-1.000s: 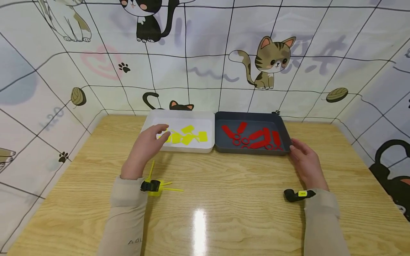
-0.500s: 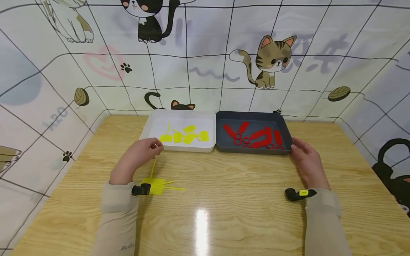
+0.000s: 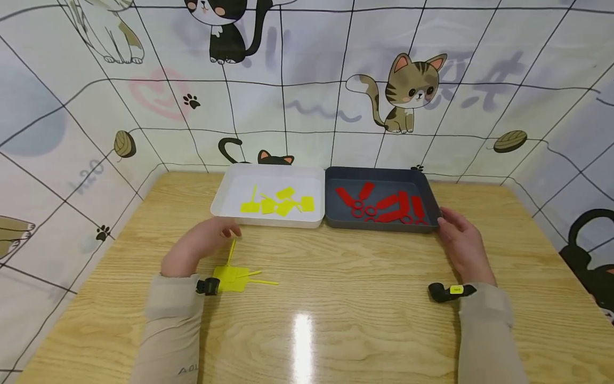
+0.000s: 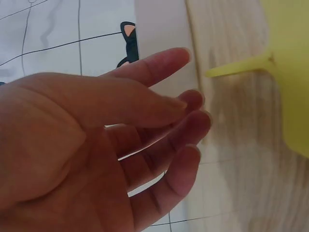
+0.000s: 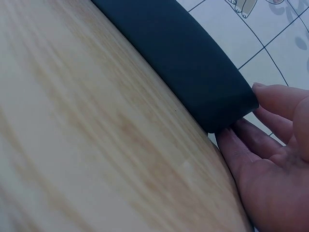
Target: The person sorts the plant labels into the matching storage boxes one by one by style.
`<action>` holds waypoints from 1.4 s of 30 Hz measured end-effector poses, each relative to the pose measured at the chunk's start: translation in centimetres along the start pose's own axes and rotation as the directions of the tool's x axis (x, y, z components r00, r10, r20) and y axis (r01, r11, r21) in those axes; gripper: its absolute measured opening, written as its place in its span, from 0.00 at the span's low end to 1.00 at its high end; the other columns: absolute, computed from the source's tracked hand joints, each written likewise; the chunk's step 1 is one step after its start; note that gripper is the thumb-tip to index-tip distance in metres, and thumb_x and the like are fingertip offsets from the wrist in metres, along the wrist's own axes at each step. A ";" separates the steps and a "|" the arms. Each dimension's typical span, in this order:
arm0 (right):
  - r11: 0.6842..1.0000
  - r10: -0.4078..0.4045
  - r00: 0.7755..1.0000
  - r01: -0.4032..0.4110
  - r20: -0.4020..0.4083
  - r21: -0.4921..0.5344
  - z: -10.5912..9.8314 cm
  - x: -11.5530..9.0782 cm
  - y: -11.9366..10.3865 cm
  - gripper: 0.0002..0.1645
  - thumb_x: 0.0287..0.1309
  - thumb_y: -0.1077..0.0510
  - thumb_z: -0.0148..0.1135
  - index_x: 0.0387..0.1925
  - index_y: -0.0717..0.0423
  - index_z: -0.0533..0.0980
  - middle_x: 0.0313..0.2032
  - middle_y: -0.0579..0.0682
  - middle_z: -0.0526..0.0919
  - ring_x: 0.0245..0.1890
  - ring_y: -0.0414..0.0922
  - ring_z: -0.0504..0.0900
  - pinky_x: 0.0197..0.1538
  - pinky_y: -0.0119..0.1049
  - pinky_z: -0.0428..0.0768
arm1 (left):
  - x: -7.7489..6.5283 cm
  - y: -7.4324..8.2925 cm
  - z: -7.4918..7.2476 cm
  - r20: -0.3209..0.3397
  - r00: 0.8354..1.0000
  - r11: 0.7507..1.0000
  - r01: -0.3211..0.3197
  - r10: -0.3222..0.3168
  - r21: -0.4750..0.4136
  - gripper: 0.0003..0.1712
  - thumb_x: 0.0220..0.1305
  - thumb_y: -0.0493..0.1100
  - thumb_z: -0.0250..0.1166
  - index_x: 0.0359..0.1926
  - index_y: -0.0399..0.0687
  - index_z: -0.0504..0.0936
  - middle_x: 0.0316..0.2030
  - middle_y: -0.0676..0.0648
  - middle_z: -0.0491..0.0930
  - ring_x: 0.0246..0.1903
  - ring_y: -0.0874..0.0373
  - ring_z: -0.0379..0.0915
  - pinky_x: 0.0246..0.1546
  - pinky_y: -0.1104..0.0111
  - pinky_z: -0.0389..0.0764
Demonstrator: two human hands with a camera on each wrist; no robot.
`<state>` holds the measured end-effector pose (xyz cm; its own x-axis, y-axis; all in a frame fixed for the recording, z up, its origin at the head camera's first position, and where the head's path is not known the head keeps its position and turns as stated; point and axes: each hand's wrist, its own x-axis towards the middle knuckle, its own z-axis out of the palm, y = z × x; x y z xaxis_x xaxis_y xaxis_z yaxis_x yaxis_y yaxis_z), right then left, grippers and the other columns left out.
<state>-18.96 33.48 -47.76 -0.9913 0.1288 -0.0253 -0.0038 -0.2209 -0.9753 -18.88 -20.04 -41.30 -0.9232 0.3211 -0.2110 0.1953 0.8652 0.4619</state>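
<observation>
My left hand hovers at the front left corner of the white tray, fingers loosely bent, with nothing between them. Just beside it on the table lies a small pile of flat yellow tags with thin stems; one yellow tag is large in the left wrist view. More yellow tags lie inside the white tray. My right hand touches the front right corner of the dark grey tray, its thumb and fingers against the outer wall. Flat red tags with rings lie in that tray.
Both trays stand side by side at the back of the wooden table. Behind and beside the table rises a white sheet with cat drawings. A black strap sits on each wrist.
My left hand has drawn back from over the white tray, left and toward me, and lowered near the yellow pile. My right hand has stayed at the grey tray's corner.
</observation>
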 end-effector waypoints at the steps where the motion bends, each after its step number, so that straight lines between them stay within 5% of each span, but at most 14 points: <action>1: 1.000 -0.004 1.000 0.004 0.000 -0.002 0.0 0.0 0.0 0.35 0.58 0.59 0.55 0.65 0.61 0.55 0.60 0.54 0.58 0.55 0.40 0.66 0.49 0.23 0.70 | 0.1 -0.1 0.1 0.002 1.000 1.000 -0.003 0.003 0.001 0.19 0.58 0.27 0.43 0.43 0.43 0.77 0.40 0.39 0.73 0.40 0.47 0.68 0.42 0.56 0.69; 10: 0.996 -0.028 0.999 0.026 0.020 0.084 -0.1 0.1 0.2 0.34 0.58 0.63 0.54 0.64 0.63 0.55 0.57 0.54 0.61 0.51 0.37 0.70 0.48 0.22 0.71 | 0.4 -0.6 0.9 0.003 1.000 1.000 0.000 0.000 -0.031 0.15 0.53 0.26 0.48 0.37 0.42 0.76 0.36 0.41 0.73 0.32 0.51 0.66 0.32 0.64 0.69; 15: 0.999 -0.019 1.000 0.019 0.010 0.033 0.0 0.2 0.1 0.34 0.58 0.61 0.54 0.64 0.62 0.55 0.58 0.54 0.59 0.51 0.37 0.69 0.49 0.22 0.70 | 0.5 -0.8 0.8 0.019 0.999 0.998 0.037 -0.036 -0.046 0.11 0.50 0.27 0.53 0.34 0.42 0.75 0.31 0.44 0.71 0.27 0.52 0.64 0.27 0.66 0.67; 27: 0.992 -0.051 0.998 0.046 0.039 0.118 0.1 0.0 0.2 0.35 0.58 0.65 0.53 0.64 0.66 0.53 0.51 0.49 0.66 0.47 0.36 0.73 0.48 0.23 0.71 | 0.4 -0.3 0.9 0.015 0.998 0.998 0.061 -0.061 -0.019 0.03 0.53 0.35 0.58 0.31 0.44 0.76 0.26 0.48 0.71 0.27 0.54 0.64 0.29 0.66 0.66; 34: 0.990 -0.045 0.998 0.039 0.040 0.135 0.1 0.1 0.2 0.34 0.58 0.65 0.53 0.64 0.66 0.53 0.51 0.49 0.66 0.47 0.36 0.73 0.48 0.24 0.71 | 0.9 0.0 1.2 0.045 0.991 0.992 0.128 -0.128 0.003 0.02 0.56 0.38 0.59 0.29 0.47 0.78 0.24 0.51 0.72 0.27 0.56 0.65 0.28 0.67 0.66; 42: 0.991 -0.043 0.998 0.037 0.043 0.126 0.0 0.0 0.2 0.34 0.58 0.65 0.53 0.64 0.65 0.54 0.53 0.51 0.65 0.50 0.38 0.71 0.49 0.24 0.71 | 1.1 0.1 1.5 0.075 0.990 0.993 0.117 -0.117 0.006 0.02 0.55 0.38 0.59 0.27 0.47 0.77 0.23 0.50 0.71 0.24 0.56 0.65 0.25 0.68 0.66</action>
<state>-18.98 33.47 -47.91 -0.9950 0.0962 0.0259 -0.0570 -0.3360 -0.9401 -19.38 -19.00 -42.75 -0.9125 0.2452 -0.3273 0.0878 0.8992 0.4287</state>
